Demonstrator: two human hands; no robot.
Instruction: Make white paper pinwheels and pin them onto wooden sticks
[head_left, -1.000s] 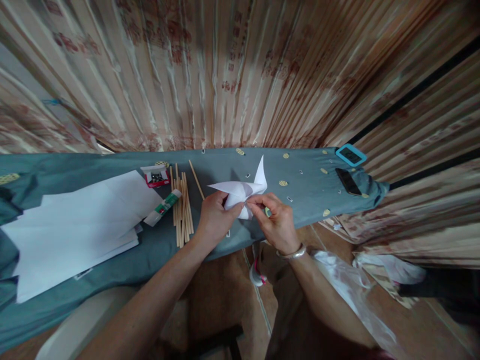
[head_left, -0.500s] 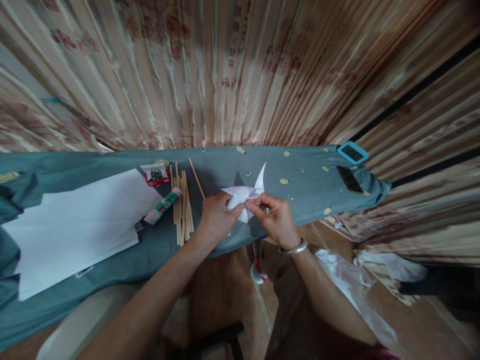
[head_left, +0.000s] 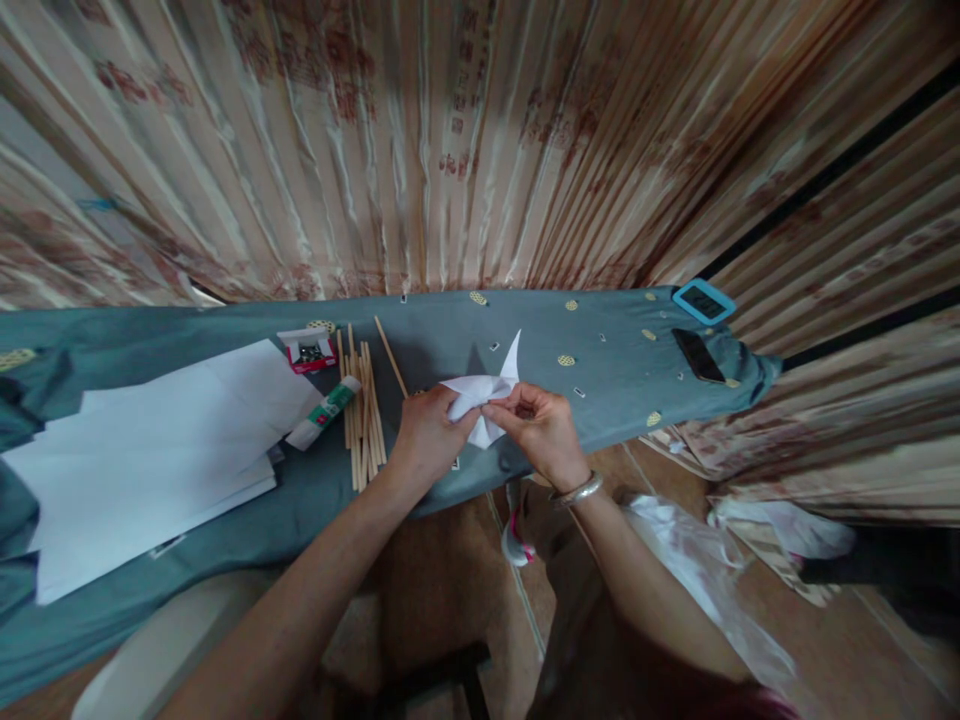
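A white paper pinwheel (head_left: 480, 386), its pointed flaps sticking out, is held between both hands just above the near edge of the cloth-covered table. My left hand (head_left: 429, 432) grips its left side, thumb laid on the paper. With fingertips pinched at the pinwheel's middle, my right hand (head_left: 541, 430) closes on it from the right; whether a pin is between those fingers cannot be made out. One lone wooden stick (head_left: 391, 355) lies just beyond my left hand. Left of it is a bunch of wooden sticks (head_left: 366, 420).
A green and white glue stick (head_left: 324, 412) leans against the sticks, near an open red box (head_left: 309, 352) of small metal pins. White paper sheets (head_left: 165, 450) cover the table's left. A blue-framed timer (head_left: 703, 301) and a dark phone (head_left: 698, 356) lie far right. Curtains (head_left: 420, 150) hang behind.
My right hand has shifted slightly left and turned, still pinching the middle of the pinwheel. The upright paper point has moved a little left and lower. My left hand keeps its hold.
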